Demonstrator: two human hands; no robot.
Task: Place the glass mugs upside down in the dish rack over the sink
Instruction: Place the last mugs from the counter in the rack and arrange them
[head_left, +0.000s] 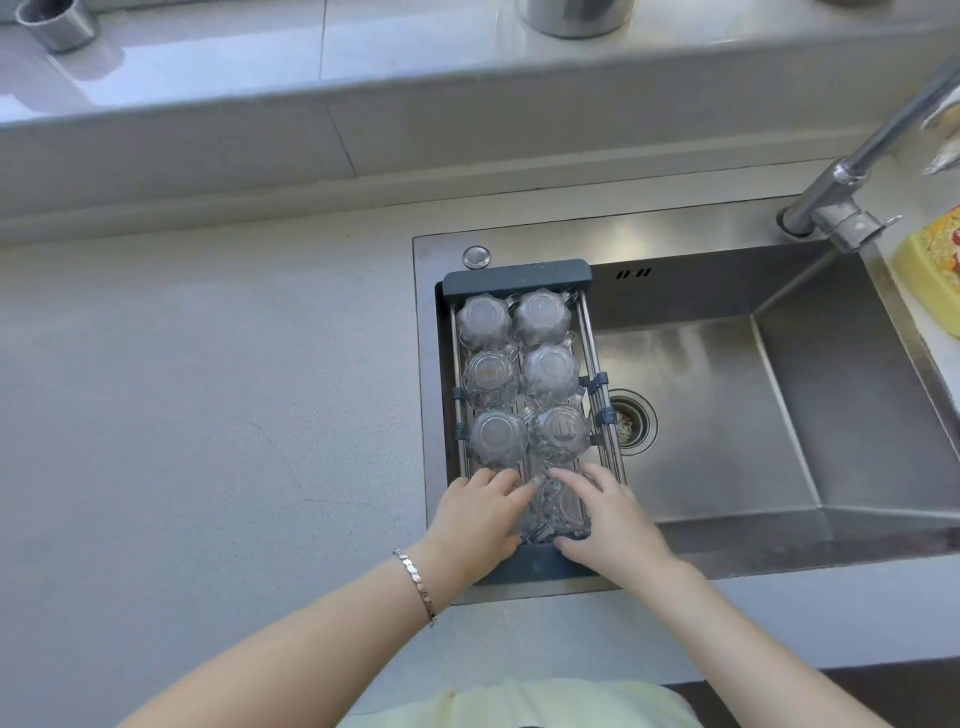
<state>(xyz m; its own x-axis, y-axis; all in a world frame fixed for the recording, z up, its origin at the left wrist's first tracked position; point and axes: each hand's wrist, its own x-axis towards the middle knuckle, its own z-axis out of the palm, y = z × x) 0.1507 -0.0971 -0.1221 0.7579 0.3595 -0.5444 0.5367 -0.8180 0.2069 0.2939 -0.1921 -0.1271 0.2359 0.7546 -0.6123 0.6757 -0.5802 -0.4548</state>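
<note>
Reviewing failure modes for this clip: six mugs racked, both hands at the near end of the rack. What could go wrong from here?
1. The glass mug between the left hand and right hand sits close to the near-row mugs; seating it may knock glass on glass.
2. The dish rack only spans the sink; pressing on its near end could shift it.
3. Clear glass hides the grip, so a slip is possible.

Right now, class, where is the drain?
In the head view, the drain sits in the sink floor, just right of the dish rack, beside its nearest-right mug.
</note>
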